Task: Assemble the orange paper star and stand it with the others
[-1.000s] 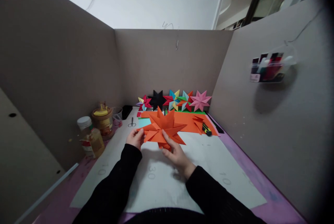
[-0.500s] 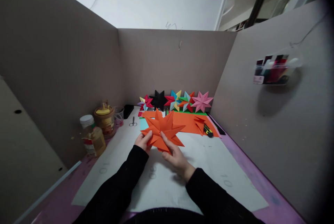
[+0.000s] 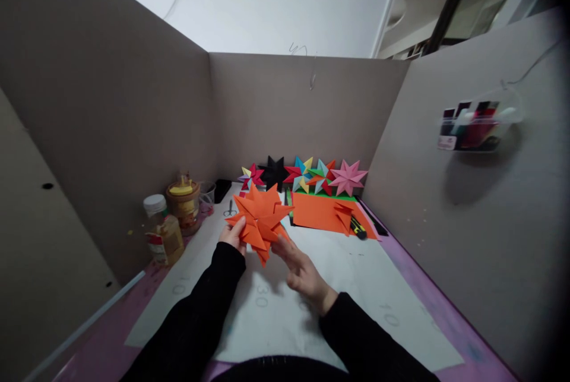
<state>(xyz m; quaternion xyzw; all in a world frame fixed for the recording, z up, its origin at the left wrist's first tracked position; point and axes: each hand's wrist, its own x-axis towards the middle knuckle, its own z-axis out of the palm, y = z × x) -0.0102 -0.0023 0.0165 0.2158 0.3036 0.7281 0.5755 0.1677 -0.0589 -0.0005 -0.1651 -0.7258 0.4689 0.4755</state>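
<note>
An orange folded paper star [image 3: 260, 218] with several points is held up above the white sheet. My left hand [image 3: 234, 233] grips it by its left side, thumb on the front face and fingers behind. Close to the star's lower right points is my right hand [image 3: 303, 269], its fingers stretched out and the thumb apart from them. Whether its fingertips touch the paper I cannot tell. Behind the star, an orange sheet [image 3: 314, 211] lies on the table, with a small folded orange piece [image 3: 343, 215] and a yellow-and-black cutter [image 3: 357, 227] on it.
Finished stars, including a black one [image 3: 274, 172] and a pink one [image 3: 348, 177], lean on the back panel. Scissors [image 3: 230, 210], a glue bottle [image 3: 164, 233] and a brown tub [image 3: 184, 207] stand at left. A clear bin [image 3: 474, 126] hangs on the right panel.
The star has turned and shifted left in my left hand. My right hand has let go of its front face, and its fingers have straightened.
</note>
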